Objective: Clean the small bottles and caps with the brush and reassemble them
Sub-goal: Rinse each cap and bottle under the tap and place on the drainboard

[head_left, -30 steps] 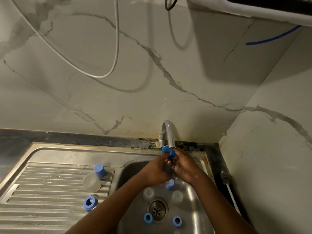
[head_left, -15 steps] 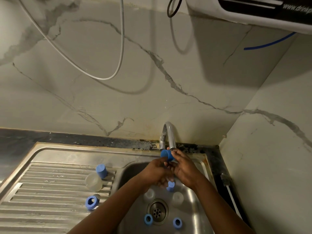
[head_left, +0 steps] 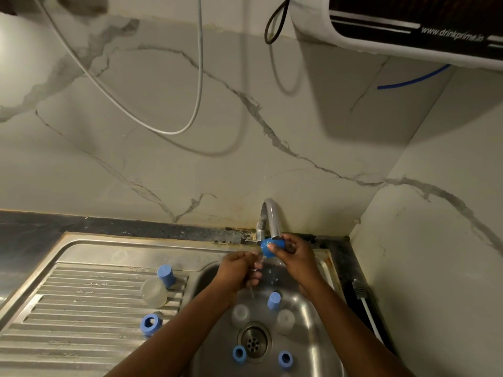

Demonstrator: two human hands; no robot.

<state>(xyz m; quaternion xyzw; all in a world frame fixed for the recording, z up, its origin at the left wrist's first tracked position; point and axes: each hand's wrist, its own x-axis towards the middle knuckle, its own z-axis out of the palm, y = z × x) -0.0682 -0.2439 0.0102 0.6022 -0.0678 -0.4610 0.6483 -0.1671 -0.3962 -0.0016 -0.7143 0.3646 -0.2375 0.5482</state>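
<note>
Likely rinsing: right grip (head_left: 296,257) pinches blue cap (head_left: 268,244) under tap (head_left: 270,216); left grip (head_left: 236,270) just below, hold unclear. Next, probably brushing.

"www.drinkprime.in" in pale letters, on black panel of white wall-mounted appliance (head_left: 424,36), top right

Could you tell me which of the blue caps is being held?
The cap under the tap, held by the right hand; the others lie loose on the drainboard or in the basin.

Head-worn view, forward and down, close over sink (head_left: 122,248)
</note>
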